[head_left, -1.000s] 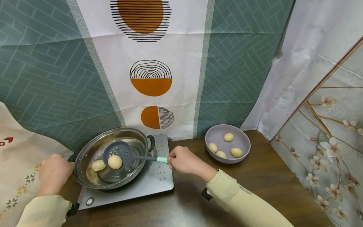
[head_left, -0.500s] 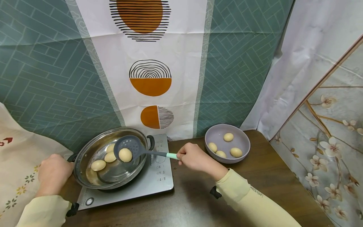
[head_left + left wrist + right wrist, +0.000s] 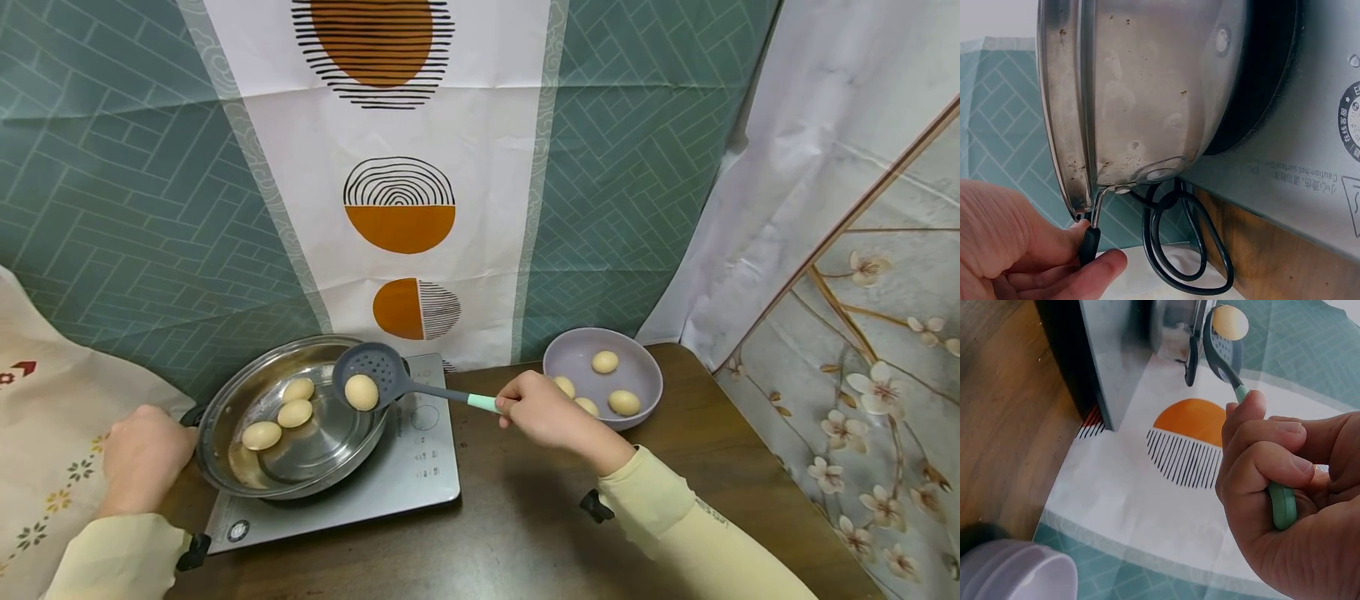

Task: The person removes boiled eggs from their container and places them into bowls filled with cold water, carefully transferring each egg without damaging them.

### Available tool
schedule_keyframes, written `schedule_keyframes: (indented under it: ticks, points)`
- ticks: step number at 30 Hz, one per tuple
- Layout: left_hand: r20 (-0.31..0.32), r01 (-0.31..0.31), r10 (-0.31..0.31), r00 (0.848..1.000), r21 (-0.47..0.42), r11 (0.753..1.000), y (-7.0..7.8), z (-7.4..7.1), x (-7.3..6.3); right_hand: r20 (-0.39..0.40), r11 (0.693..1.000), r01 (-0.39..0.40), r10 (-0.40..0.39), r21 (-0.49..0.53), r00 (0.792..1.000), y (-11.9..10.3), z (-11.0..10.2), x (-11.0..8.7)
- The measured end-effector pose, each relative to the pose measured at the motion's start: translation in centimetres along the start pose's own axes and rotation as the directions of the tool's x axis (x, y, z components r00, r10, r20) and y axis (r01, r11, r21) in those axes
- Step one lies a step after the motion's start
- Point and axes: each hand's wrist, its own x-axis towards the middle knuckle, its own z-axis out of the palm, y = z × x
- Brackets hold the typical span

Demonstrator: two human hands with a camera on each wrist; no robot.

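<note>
My right hand (image 3: 540,410) grips the green handle of a grey slotted skimmer (image 3: 378,367), fingers curled round it in the right wrist view. One egg (image 3: 362,392) rides in the skimmer's bowl, above the right rim of a steel pan (image 3: 315,482). Three more eggs (image 3: 262,435) lie on the pan's bottom. At the pan's left side, my left hand (image 3: 146,454) pinches the black side handle (image 3: 1089,245) between thumb and fingers. To the right stands a lilac bowl (image 3: 566,342) with several eggs (image 3: 625,403) in it; my right forearm and hand partly cover its near left side.
The pan sits on a silver induction cooktop (image 3: 420,492) on a wooden table (image 3: 480,542). A coiled black cable (image 3: 1222,250) hangs beside the cooktop. A patterned curtain (image 3: 487,167) backs the table, and a floral panel (image 3: 877,417) borders the right side.
My right hand has carried the skimmer and its egg rightward from over the pan's middle to its right rim. Eggs once covered by the skimmer now show. My left hand stays put.
</note>
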Motion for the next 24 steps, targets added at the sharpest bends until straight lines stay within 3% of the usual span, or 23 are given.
schedule_keyframes:
  ticks: [6,15,24]
  points:
    - [0.011,0.016,-0.016,1.000,0.009,1.000,0.3,0.0,0.1,-0.014,0.999,-0.039,0.039,0.006,0.999,0.7,-0.8,-0.3]
    - [0.006,0.015,-0.015,1.000,0.011,1.000,0.0,-0.1,0.4,-0.014,0.999,-0.011,0.012,0.040,1.000,1.9,-1.8,-0.7]
    - [0.015,0.021,-0.021,1.000,0.013,1.000,0.0,0.0,0.2,-0.009,0.991,-0.045,0.046,0.124,0.999,2.8,-2.6,-1.6]
